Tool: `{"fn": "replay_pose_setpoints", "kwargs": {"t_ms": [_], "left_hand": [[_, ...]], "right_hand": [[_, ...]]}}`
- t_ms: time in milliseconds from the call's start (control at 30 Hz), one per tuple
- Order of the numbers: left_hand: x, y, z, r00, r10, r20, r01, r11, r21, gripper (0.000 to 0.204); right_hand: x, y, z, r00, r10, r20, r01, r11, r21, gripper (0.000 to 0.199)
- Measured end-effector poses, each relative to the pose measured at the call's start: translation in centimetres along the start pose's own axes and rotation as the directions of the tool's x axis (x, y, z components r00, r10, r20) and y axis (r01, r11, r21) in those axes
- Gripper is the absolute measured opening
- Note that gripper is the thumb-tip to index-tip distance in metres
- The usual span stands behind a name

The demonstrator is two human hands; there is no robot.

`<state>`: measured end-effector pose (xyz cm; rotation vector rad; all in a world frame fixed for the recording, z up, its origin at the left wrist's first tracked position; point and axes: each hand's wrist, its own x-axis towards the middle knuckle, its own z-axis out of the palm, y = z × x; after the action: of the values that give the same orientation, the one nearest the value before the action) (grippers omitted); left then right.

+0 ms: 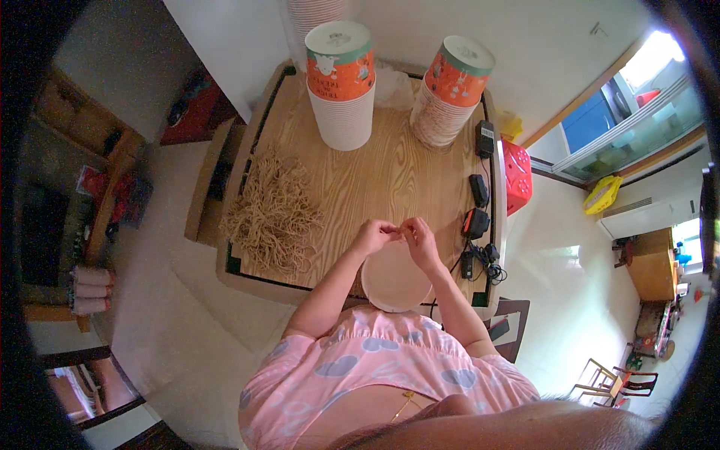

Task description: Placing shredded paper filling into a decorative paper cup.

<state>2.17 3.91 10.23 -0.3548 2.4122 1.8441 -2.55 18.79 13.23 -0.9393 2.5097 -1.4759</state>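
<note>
Over a light wooden table, the left hand and right hand meet fingertip to fingertip, pinching something too small to tell. Just below them lies a round pale paper lid near the table's front edge. A loose heap of tan rubber bands lies to the left. Behind stand two tall stacks of white paper cups with orange printed tops, one upright, one tilted.

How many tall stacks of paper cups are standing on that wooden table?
2. One stack of cups stands at the table's far middle; the other stack leans to its right. More may be hidden beyond the edge.
</note>
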Motion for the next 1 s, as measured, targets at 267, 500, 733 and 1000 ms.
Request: {"fn": "replay_pose_setpoints", "kwargs": {"t_ms": [267, 500, 733, 1000], "left_hand": [[0.4, -1.8, 1.0, 0.995, -0.024, 0.096, 0.058, 0.927, -0.372, 0.013], [-0.6, -0.1, 1.5, 0.982, -0.191, -0.006, 0.163, 0.852, -0.497, 0.008], [-0.4, -0.7, 1.7, 0.989, -0.148, -0.024, 0.114, 0.845, -0.522, 0.007], [-0.7, -0.4, 1.2, 0.991, -0.126, -0.043, 0.079, 0.816, -0.573, 0.006]], "right_hand": [[-0.3, -0.7, 0.1, 0.995, 0.042, -0.092, -0.034, 0.995, 0.089, 0.007], [-1.3, -1.7, -1.1, 0.999, -0.042, 0.025, 0.043, 0.998, -0.047, 0.014], [-0.9, -1.2, -0.9, 0.997, -0.041, 0.058, 0.051, 0.981, -0.188, 0.011], [-0.7, -1.5, -0.4, 0.995, 0.079, 0.063, -0.068, 0.984, -0.165, 0.008]]}}
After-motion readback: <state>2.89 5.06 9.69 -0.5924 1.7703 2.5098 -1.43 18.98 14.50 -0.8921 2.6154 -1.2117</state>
